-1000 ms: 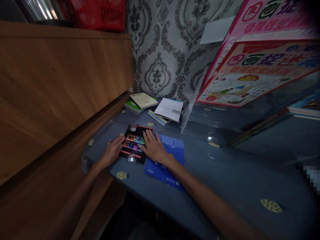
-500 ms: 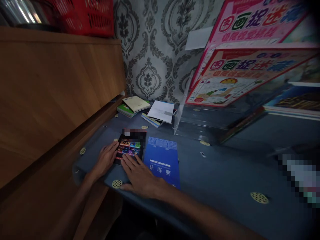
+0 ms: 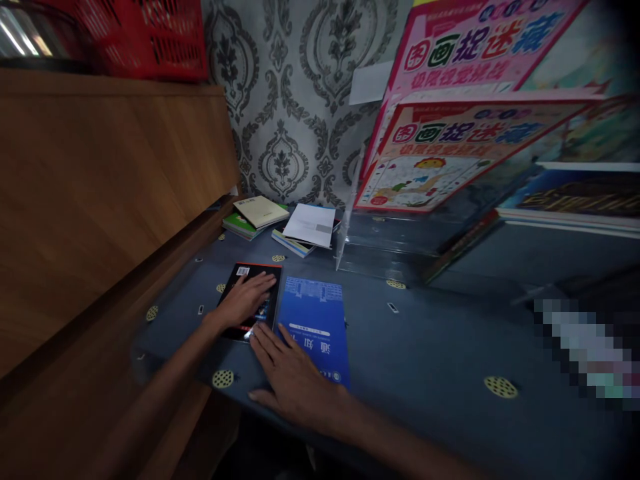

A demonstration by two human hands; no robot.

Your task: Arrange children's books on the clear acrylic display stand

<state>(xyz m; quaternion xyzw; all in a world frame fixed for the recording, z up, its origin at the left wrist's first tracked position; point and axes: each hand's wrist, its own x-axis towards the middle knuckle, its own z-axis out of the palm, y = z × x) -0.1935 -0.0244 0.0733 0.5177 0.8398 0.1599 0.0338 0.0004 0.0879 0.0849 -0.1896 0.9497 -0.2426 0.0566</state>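
A dark book (image 3: 231, 283) with a barcode at its far edge and small colourful pictures lies flat near the table's left side. My left hand (image 3: 245, 297) rests across it, fingers stretched out and hiding much of the cover. At the book's near right corner, my right hand (image 3: 295, 377) lies with fingers extended, its fingertips touching or just over the edge. Right beside the dark book is a blue booklet (image 3: 320, 313) with white characters that appear upside down. The right hand partly covers its near left part.
Two small stacks, a cream book (image 3: 263, 211) on a green one and a white booklet (image 3: 311, 224) on others, lie by the wall. A clear acrylic stand (image 3: 373, 250) holds picture books (image 3: 425, 160). A wooden cabinet (image 3: 110, 180) bounds the left; a red basket (image 3: 170, 40) sits on top.
My left hand has moved from the dark book's left edge onto its cover. My right hand has shifted slightly toward the near side. The view has turned a little to the right.
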